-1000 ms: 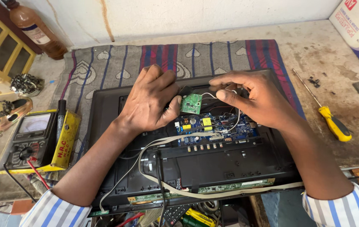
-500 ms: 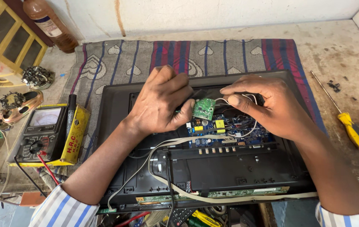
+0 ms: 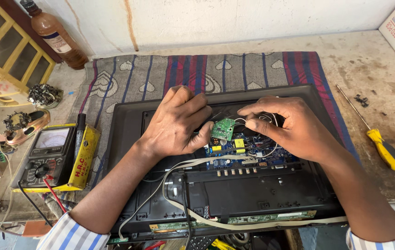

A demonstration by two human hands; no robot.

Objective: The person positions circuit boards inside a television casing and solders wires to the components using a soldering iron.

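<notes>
Opened, the black flat-screen chassis [image 3: 234, 194] lies back-up on a striped cloth [image 3: 216, 74] spread across the bench [image 3: 368, 69], and it fills the middle of the view. Inside its upper half sits a blue main board [image 3: 248, 150] with yellow parts, and a pale flat ribbon cable [image 3: 192, 164] loops from there down to a narrow green strip board [image 3: 262, 218] along the near edge. Over the blue board, the left hand [image 3: 176, 122] has its fingers closed on a small green circuit board [image 3: 223, 128], held tilted just above the blue one. Close on the other side, the right hand [image 3: 290, 125] pinches thin white wires [image 3: 241, 121] that run to that small board, fingertips closed on them. Left of the chassis, an analogue multimeter [image 3: 47, 155] rests in a yellow case with its red and black leads trailing. Right of the cloth, a yellow-handled screwdriver [image 3: 378, 143] lies on the bare bench. A brown bottle [image 3: 56, 34] stands at the far left by the wall.
</notes>
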